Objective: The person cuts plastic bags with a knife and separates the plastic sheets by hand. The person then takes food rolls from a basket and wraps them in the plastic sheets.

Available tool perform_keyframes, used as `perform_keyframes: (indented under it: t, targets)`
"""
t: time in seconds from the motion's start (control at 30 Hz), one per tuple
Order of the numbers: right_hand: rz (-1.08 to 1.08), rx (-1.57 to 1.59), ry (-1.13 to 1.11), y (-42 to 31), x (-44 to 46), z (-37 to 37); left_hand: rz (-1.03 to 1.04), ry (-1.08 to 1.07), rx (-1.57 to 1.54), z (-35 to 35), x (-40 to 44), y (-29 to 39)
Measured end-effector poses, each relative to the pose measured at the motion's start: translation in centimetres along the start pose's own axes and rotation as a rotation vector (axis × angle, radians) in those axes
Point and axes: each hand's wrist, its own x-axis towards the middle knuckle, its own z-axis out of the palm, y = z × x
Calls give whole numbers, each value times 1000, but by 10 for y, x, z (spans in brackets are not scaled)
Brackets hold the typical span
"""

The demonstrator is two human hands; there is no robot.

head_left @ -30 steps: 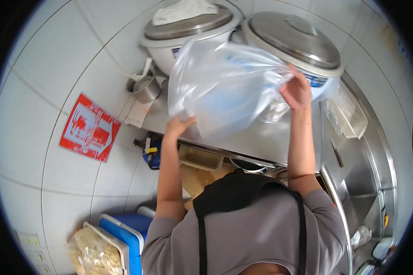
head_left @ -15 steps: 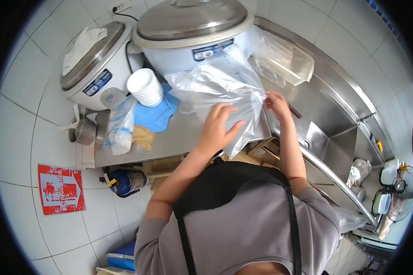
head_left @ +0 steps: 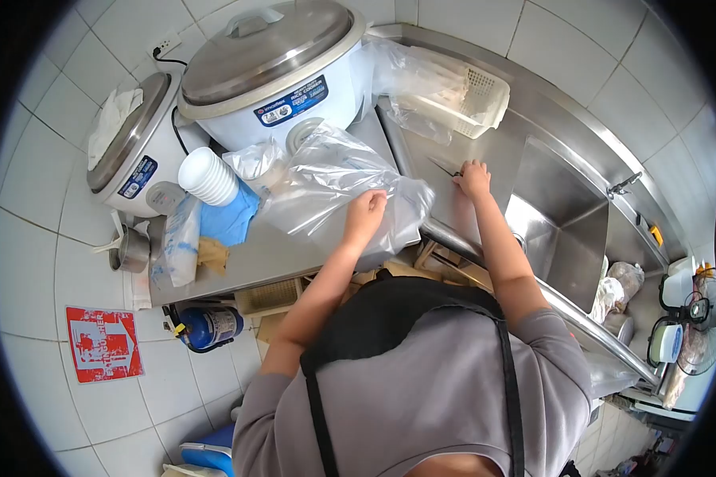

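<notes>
A large clear plastic bag (head_left: 318, 179) lies crumpled across the steel counter, its near end hanging at the counter's edge. My left hand (head_left: 366, 215) is closed on the bag's upper layer, fingers curled in. Over on the sink's drainboard, my right hand (head_left: 476, 180) is wrapped round the dark handle of a small knife (head_left: 442, 165). The blade points left and away from me; most of the handle is hidden under my fingers. Left of the bag, a stack of white foam cups (head_left: 208, 176) leans on a blue cloth (head_left: 229, 216).
Two rice cookers, one large (head_left: 270, 79) and one smaller (head_left: 131, 151), stand behind the counter. A white plastic basket (head_left: 485, 99) with clear bags sits on the drainboard. The sink basin (head_left: 565, 215) is at right. A small metal pot (head_left: 131, 250) is far left.
My right hand has let go of the bag's edge and moved onto the knife. My left hand, spread before, is now closed on the bag. The camera view has shifted right.
</notes>
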Motion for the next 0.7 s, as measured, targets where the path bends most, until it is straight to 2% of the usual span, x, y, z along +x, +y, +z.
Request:
perform_keyframes:
  t: [0.07,0.13,0.17,0.2,0.27,0.3,0.37,0.43,0.53,0.57,0.63,0.7]
  targets:
    - [-56,-4,-60,16,4,11,59,135,85,12,-14,26]
    - [-13,125,-58,27,6,13,297,94,297,23,-27,31]
    - [10,189,-59,32,6,14,414,70,403,28,-34,34]
    - [45,347,-67,37,7,16,415,-69,474,30,-42,40]
    - [123,661,-84,46,5,22,515,-169,600,34,-45,29]
    - [146,820,-240,43,-3,14,567,-218,661,35,-45,26]
    - [191,1132,-549,15,-32,-28,492,-217,556,37,-43,25]
    - [149,1222,-784,-10,-52,-51,481,-208,401,37,-41,18]
    - [85,995,-1023,-13,-48,-45,345,-116,320,35,-40,15]
    - [78,1093,-1023,-13,-48,-43,303,-92,315,34,-42,14]
    - [64,1290,-1014,-15,-48,-42,431,-41,443,30,-45,17]
    - [60,1309,-870,-22,-49,-44,506,4,568,29,-47,24]
